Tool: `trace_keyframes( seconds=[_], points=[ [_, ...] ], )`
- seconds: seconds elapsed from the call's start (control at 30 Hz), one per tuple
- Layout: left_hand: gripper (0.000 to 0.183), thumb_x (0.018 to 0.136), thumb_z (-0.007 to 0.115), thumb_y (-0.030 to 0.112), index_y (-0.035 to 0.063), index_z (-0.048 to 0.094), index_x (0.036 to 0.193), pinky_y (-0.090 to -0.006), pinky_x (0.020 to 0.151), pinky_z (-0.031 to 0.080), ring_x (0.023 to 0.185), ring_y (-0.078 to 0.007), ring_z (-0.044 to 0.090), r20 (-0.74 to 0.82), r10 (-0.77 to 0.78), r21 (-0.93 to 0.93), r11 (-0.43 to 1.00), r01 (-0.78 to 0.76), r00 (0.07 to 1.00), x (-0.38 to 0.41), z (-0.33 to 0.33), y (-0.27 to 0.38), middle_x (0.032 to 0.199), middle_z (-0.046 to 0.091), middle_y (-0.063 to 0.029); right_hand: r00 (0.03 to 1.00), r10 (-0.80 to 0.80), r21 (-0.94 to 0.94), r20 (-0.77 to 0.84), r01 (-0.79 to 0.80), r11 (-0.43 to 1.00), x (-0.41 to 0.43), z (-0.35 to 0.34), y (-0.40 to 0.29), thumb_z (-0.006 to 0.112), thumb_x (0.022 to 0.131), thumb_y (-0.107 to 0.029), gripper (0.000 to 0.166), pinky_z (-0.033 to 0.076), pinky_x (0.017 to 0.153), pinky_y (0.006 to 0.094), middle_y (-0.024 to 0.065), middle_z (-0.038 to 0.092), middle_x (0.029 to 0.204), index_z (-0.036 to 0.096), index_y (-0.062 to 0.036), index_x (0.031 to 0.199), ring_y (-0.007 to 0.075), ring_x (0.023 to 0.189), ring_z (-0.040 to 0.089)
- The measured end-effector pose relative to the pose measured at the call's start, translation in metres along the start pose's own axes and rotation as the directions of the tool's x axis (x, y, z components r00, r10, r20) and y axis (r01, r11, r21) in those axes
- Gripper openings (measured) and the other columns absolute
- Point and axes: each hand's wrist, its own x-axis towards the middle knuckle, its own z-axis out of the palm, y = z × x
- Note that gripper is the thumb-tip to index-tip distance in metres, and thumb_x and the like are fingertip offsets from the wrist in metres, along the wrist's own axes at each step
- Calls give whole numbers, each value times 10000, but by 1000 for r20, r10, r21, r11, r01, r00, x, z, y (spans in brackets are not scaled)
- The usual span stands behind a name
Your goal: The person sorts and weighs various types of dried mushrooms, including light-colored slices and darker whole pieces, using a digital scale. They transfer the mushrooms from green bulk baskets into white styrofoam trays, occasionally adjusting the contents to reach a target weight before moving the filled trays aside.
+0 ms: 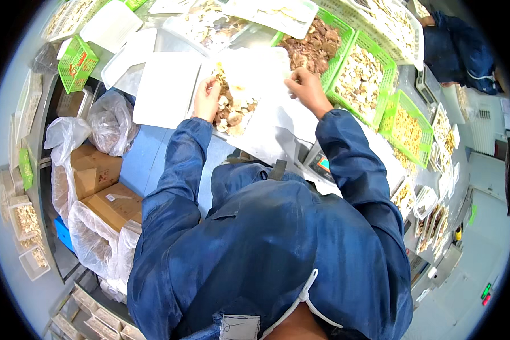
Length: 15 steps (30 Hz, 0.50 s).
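Observation:
In front of me a white tray (263, 68), strongly overexposed, carries sliced dried mushrooms (233, 112) along its left side. My left hand (207, 98) is at the left edge of this pile, its fingertips bent against the slices; whether a slice is pinched there is unclear. Beside the tray's right rim is my right hand (308, 89), with thumb and fingers curled together. Glare hides whether they grip the rim or a small piece. Just beyond that hand, a green basket (338, 55) holds brown mushroom slices.
A white board or lid (165, 89) lies left of the tray. Green baskets of pale slices (359, 78) and yellowish pieces (408, 131) line the right. A digital scale (321, 163) sits near my right forearm. Cardboard boxes (110, 204) stand low at left. Another person (461, 51) works at far right.

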Motion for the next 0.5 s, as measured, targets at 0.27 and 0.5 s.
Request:
trace_keyframes(
  seconds=[0.27, 0.5],
  points=[
    [437, 873, 564, 170, -24, 428, 1240, -303, 836, 455, 991, -211, 561, 10, 32, 26, 999, -32, 999, 45, -17, -27, 1136, 549, -170, 956, -280, -432, 82, 287, 855, 44, 42, -42, 626, 799, -172, 190, 448, 663, 407, 175, 580, 781, 532, -7, 804, 341, 751, 574],
    [434, 856, 535, 110, -25, 439, 1257, -358, 949, 395, 1074, -327, 523, 63, 52, 330, 941, -70, 997, 53, -12, -17, 1211, 517, -233, 930, -368, -582, -17, 290, 760, 50, 33, -52, 585, 818, -166, 145, 458, 663, 439, 154, 559, 841, 506, -46, 839, 360, 782, 567]
  ],
)
